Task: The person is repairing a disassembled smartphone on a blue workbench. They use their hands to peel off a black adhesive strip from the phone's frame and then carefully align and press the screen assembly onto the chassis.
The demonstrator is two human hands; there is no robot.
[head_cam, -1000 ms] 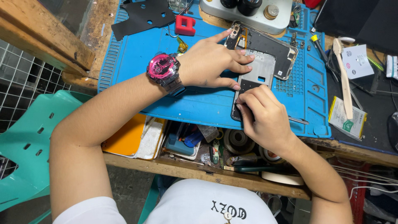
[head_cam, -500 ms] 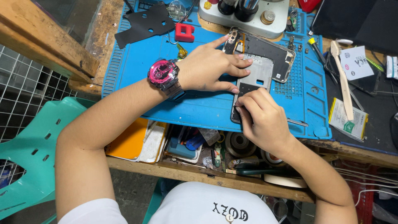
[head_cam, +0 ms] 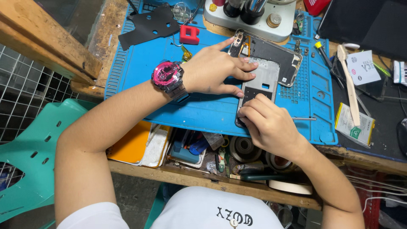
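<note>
Left hand (head_cam: 214, 70) pressed flat, steadying opened phone (head_cam: 265, 74) on blue mat (head_cam: 140, 72); right hand (head_cam: 269, 125) pinched its six-o'clock edge. Best worked gently, frame kept pinned.

The person wears a white short-sleeved shirt (head_cam: 212, 210), seen along the bottom edge of the frame, with dark lettering across the chest and a small round button-like piece just below it (the print is upside down from this view). On the left wrist, left of the frame's centre, sits a chunky wristwatch (head_cam: 168, 76) with a glossy pink round case, a darker bezel and a dark strap. Both forearms are bare from the sleeve hems down, and the left hand (head_cam: 214, 70) and right hand (head_cam: 271, 127) carry no rings or gloves.
</note>
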